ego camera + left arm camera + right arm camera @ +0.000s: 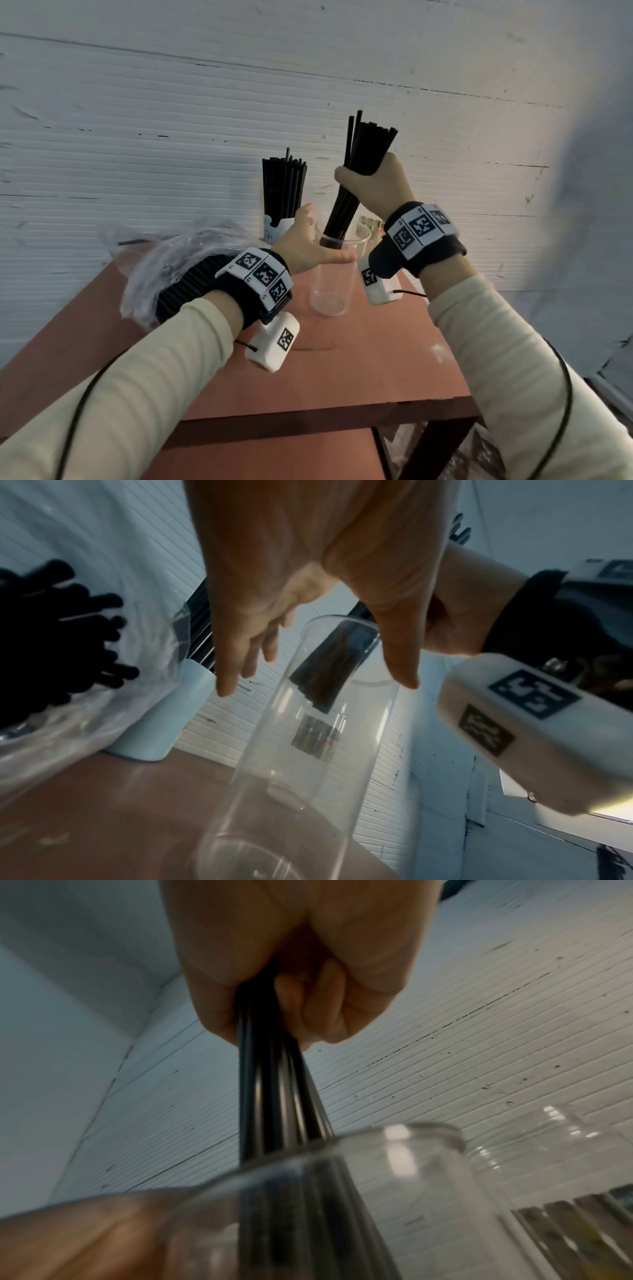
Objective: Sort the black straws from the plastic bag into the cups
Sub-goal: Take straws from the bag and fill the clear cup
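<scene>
hidden: plastic bag (164, 260) partly behind left wrist, straw count inside unclear
surface (342, 359): carries bag, cups
clear cup (337, 274): bundle's lower ends inside
pale cup (275, 228): full of straws
right hand (376, 186): grip closed round straw bundle (363, 164)
left hand (305, 245): grip wide, fingers straight at clear cup's rim

plastic bag (164, 270) left on table (342, 359) | filled cup (279, 226) behind | clear cup (334, 274) right of bag

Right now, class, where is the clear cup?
In the head view the clear cup stands on the table between both hands, right of the straw-filled cup, with the right hand lowering straws into it.
</scene>
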Tool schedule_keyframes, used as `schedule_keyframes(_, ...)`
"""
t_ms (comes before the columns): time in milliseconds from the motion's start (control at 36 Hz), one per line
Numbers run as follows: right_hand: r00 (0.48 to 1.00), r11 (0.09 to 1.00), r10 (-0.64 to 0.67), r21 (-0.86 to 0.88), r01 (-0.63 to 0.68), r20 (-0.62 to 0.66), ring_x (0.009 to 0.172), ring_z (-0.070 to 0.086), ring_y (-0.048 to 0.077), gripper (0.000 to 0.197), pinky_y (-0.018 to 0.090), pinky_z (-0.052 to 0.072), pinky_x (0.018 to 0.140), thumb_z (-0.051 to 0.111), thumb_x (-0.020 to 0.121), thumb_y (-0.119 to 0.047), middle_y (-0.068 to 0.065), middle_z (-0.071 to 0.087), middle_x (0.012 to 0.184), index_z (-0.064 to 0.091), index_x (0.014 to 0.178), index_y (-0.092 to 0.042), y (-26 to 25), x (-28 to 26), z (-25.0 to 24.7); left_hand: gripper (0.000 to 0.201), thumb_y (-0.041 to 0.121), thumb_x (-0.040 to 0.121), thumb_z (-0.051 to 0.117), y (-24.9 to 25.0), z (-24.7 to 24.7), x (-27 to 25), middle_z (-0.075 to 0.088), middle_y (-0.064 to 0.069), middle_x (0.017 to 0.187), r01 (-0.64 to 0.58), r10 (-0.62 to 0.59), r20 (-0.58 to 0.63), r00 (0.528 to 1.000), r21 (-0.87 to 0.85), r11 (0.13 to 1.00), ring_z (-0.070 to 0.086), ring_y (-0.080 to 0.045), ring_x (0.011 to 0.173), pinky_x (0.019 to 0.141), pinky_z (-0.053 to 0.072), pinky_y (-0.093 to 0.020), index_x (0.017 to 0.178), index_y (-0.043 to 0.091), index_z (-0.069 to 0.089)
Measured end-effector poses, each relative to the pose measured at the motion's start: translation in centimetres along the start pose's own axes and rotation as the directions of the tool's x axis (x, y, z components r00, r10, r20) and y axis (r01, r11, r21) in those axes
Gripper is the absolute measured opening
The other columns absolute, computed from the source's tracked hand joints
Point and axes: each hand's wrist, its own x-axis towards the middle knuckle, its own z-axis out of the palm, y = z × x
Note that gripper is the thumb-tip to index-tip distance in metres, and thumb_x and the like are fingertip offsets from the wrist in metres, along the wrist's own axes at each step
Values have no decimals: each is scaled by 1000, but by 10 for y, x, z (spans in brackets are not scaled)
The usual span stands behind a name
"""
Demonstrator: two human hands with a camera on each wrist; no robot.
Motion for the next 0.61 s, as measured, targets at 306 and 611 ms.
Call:
schedule_keyframes(306, 914, 954, 251, -239, -179, 318, 41, 42, 11, 36, 22, 38, 45, 70, 80, -35, -3, 47, 48, 47, 59, -17, 12, 0, -6, 99, 35, 73, 84, -2, 2, 2, 44, 2, 138, 1, -2, 28, 1000, 15, 1000, 46, -15, 125, 104, 39, -31, 150, 17, 24)
schedule_keyframes(611, 858, 909, 296, -400, -117, 421, 91, 58, 12, 53, 26, 43, 76, 74, 75, -54, -5, 63, 103, 61, 113, -18, -8, -20, -19, 62, 23, 75, 83, 5, 3, -6, 54, 14, 105, -43, 43, -4, 999, 40, 998, 54, 3, 96, 70, 38, -1, 123, 18, 43)
